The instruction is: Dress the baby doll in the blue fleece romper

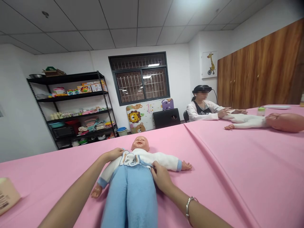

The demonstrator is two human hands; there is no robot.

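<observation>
no writing is legible; the barcode point(4, 201) on the beige pack point(9, 193) is unreadable.

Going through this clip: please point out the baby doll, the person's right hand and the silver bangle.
Baby doll point(129, 196): head view, on the blue trousers at its legs.
Right hand point(161, 176): head view, on the back of the hand.
Silver bangle point(187, 209): head view, on the band at the right wrist.

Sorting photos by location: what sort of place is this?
Probably a baby-care training room: a dressed baby doll on a pink-covered table, a second doll further along, and a black shelf unit of baby goods.
</observation>
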